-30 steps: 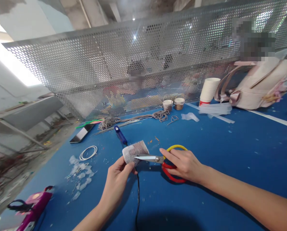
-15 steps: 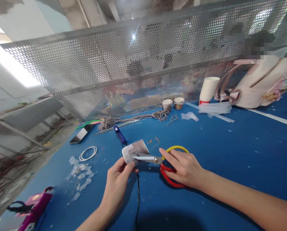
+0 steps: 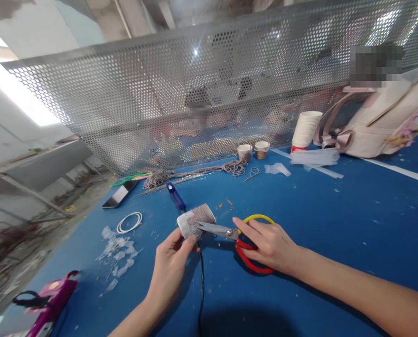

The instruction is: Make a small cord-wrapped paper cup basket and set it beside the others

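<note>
My left hand [image 3: 174, 252] is closed on the lower end of a paper cup [image 3: 201, 216], which lies tilted on its side in the air above the table. Greyish-brown cord seems to be wound round the cup's wall; its base is white. With my right hand [image 3: 270, 245] I grip scissors [image 3: 226, 231] with one yellow and one red handle loop. Their blade tips rest at or just over the cup's side, with the blades nearly together. Behind the cup lies a blue-handled tool [image 3: 176, 196]; a black cable [image 3: 202, 290] runs from under the cup towards me.
Along the mesh panel [image 3: 153, 107] stand cord bundles [image 3: 160, 179], two wrapped cups [image 3: 261, 150], stacked paper cups [image 3: 306, 131] and a pale backpack [image 3: 373, 126]. Clear strips [image 3: 316, 157] lie nearby. Left are a phone [image 3: 120, 194], white rings [image 3: 129, 223], scraps [image 3: 119, 255] and a purple device [image 3: 51, 304].
The scissor blades have turned slightly, their tips now a little higher on the cup. Both hands keep their grips, and the view has shifted slightly.
</note>
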Demonstrator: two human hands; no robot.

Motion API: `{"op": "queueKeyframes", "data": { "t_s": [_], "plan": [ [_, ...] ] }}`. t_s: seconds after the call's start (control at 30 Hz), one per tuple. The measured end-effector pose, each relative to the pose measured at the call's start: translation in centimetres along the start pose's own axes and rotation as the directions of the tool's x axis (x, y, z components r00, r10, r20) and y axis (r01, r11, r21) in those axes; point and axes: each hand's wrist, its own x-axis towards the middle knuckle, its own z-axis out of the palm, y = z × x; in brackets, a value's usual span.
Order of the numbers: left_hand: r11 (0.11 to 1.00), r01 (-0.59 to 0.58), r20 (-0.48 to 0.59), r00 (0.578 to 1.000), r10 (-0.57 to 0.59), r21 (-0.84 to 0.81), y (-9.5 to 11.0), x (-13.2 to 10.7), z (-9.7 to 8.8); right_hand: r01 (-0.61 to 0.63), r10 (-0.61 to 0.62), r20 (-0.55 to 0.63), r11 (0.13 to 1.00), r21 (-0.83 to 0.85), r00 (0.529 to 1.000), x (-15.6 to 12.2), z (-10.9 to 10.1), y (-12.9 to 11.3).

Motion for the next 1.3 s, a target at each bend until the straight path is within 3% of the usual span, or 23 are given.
{"op": "queueKeyframes", "data": {
  "t_s": [0.47, 0.67, 0.8, 1.13, 1.3],
  "plan": [
    [1.000, -0.011, 0.006, 1.000, 0.011, -0.025, 0.4, -0.1, 0.0, 0.073, -0.076, -0.040, 0.996, -0.058, 0.996, 0.0, 0.0, 0.0],
    [1.000, 0.023, -0.013, 1.000, -0.023, -0.018, -0.3, 0.3, -0.1, -0.084, 0.093, -0.069, 0.989, 0.121, 0.993, -0.1, 0.4, -0.1],
    [0.999, 0.019, -0.041, 0.999, -0.021, -0.031, -0.7, 0.3, 0.1, -0.163, 0.169, -0.040, 0.978, 0.128, 0.985, 0.0, 0.4, -0.5],
    [0.990, 0.041, 0.047, 0.998, -0.034, -0.135, -2.1, 0.0, 0.2, -0.025, 0.018, -0.078, 0.996, -0.085, 0.997, 0.5, 0.3, -0.4],
    [0.991, 0.050, 0.047, 0.998, -0.045, -0.122, -1.4, 0.0, 0.1, 0.039, -0.046, -0.067, 0.994, -0.105, 0.997, 0.5, 0.1, 0.2]
  ]
}}
